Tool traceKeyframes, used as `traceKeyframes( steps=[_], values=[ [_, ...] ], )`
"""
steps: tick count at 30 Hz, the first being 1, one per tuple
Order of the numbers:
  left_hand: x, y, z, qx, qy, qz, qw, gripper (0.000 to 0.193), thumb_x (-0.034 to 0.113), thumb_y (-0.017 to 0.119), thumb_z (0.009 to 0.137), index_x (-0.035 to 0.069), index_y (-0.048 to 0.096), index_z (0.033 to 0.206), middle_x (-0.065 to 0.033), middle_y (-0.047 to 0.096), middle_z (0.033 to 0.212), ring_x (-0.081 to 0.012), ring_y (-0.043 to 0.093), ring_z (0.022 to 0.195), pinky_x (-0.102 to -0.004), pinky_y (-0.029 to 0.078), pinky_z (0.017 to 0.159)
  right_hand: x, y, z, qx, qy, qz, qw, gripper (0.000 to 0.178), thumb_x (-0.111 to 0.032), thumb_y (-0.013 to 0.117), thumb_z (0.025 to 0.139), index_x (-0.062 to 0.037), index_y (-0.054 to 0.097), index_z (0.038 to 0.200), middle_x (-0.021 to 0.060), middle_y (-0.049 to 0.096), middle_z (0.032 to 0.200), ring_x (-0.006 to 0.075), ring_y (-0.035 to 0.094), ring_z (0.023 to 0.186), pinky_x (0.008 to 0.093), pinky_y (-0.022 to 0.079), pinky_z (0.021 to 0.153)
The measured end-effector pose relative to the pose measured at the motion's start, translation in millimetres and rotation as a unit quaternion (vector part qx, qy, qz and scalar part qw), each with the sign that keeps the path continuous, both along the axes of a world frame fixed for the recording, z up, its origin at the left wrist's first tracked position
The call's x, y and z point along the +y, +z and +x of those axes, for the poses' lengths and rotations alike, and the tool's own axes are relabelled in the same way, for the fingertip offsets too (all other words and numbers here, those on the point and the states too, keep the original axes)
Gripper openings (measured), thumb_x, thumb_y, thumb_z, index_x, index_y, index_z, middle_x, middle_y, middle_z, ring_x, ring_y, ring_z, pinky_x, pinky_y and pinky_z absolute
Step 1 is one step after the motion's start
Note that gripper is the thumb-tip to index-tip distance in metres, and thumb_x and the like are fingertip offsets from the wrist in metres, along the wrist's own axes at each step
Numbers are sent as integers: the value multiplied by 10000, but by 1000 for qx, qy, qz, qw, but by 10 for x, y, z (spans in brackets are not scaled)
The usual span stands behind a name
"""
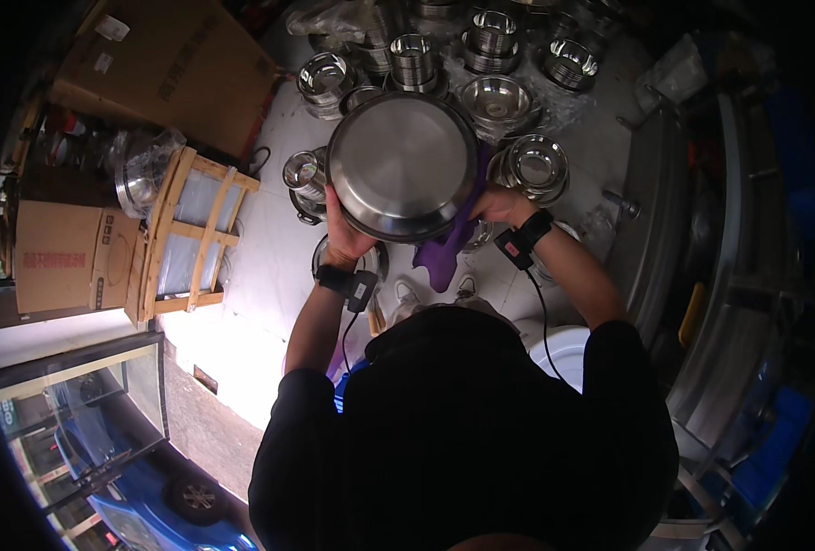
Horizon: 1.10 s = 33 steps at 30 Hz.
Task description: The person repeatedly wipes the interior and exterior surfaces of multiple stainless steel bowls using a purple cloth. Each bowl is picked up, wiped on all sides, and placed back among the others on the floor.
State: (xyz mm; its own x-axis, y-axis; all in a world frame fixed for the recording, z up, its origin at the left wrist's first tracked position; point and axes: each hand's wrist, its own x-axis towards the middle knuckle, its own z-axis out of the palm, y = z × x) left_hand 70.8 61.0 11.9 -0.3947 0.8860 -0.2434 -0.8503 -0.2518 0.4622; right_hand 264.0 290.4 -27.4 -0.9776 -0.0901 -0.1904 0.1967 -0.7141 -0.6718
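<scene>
The basin (403,165) is up in front of the person, above the floor (274,207), its broad, round base turned to the camera and its curved side showing along the lower edge. Both hands hold it.

The left grip (348,237) is closed on the basin's lower left edge, the thumb lying up along the side and the palm just under the rim. The right grip (506,207) is at the basin's right edge, closed on a purple cloth (439,262), which runs up between hand and metal and hangs loose below; its fingertips are hidden behind the cloth. Each wrist wears a black strap with a small box, the left box (360,291) and the right box (515,248), and a cable runs down from each.

Beyond the basin, metal bowls (412,62) stand in stacks on the floor, some under clear plastic (338,18). A wide bowl (496,99) sits just past its upper right, another stack (538,163) lies near the right grip, and a small pot (303,173) stands at its left. The person's shoes (407,292) show below the cloth, with a white tub (565,351) by the right elbow.

At the left are two cartons (63,262) and a wooden crate (179,230); below them, a blue car (155,505) shows beyond a glass door (146,386).
</scene>
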Motion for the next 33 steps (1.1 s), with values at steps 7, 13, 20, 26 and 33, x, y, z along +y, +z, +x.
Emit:
traceKeyframes(
  steps=[7, 13, 20, 26, 33],
  values=[
    [-76, -183, -135, 148, -97, -6, 984, 859, 723, 341, 911, 106, 288, 1506, -116, 403, 1498, -307, 400, 1366, -487, 315, 1137, 53, -140, 108, -68, -32, 17, 997, 392, 98, 675, 753, 42, 645, 1140, 146, 674, 1127, 244, 647, 1011, 335, 509, 900],
    [10, -88, -45, 197, -113, 19, 974, 753, 632, 312, 978, 68, 325, 1476, -137, 454, 1452, -290, 460, 1323, -455, 356, 1119, 0, -262, 209, -117, -36, 333, 935, 289, 41, 636, 804, 35, 644, 1093, 137, 678, 1074, 237, 639, 990, 333, 503, 870],
    [126, 185, 325, 196, 2, -61, 979, 634, 514, 352, 1027, 3, 417, 1396, -149, 550, 1345, -277, 558, 1212, -421, 434, 1053, 33, -353, 418, -53, -111, 88, 989, 321, -19, 622, 805, -9, 627, 1126, 104, 661, 1103, 235, 608, 1024, 369, 486, 897],
    [33, 85, 369, 247, 11, -99, 964, 564, 455, 405, 1033, -31, 494, 1304, -157, 608, 1236, -253, 627, 1081, -374, 488, 983, 254, -361, 515, -27, -147, -129, 980, 317, -217, 548, 887, -39, 621, 1139, 92, 657, 1127, 243, 599, 1041, 401, 458, 943],
    [-216, 135, 429, 141, 49, -44, 988, 527, 459, 475, 1006, 23, 520, 1298, -125, 633, 1198, -233, 635, 1051, -384, 509, 935, 192, -375, 467, -28, -101, -195, 975, 313, -290, 519, 937, -75, 629, 1136, 92, 657, 1157, 242, 592, 1093, 396, 439, 998]
  ],
)
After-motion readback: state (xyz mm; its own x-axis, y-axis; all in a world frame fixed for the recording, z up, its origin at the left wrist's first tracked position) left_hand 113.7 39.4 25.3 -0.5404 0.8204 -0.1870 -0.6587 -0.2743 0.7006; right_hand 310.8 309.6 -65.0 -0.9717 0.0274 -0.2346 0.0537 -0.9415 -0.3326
